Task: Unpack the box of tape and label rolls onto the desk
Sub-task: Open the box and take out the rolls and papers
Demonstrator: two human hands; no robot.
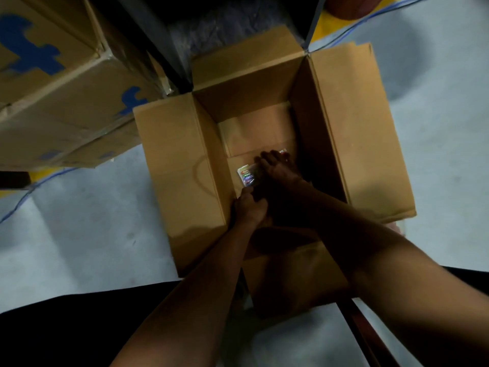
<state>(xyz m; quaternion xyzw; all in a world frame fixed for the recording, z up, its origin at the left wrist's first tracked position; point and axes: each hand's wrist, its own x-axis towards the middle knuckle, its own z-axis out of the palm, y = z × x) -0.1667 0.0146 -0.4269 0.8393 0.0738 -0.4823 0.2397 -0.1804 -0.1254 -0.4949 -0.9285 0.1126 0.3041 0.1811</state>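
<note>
A small shiny packet (247,176) lies on the floor of the open box (182,165), near its front wall. The right hand (277,168) lies over the packet's right side, fingers curled onto it; the left hand (248,205) reaches in just below, its grip hidden in shadow. Best to get fingers under both edges and lift straight up, staying away from the box walls.
</note>
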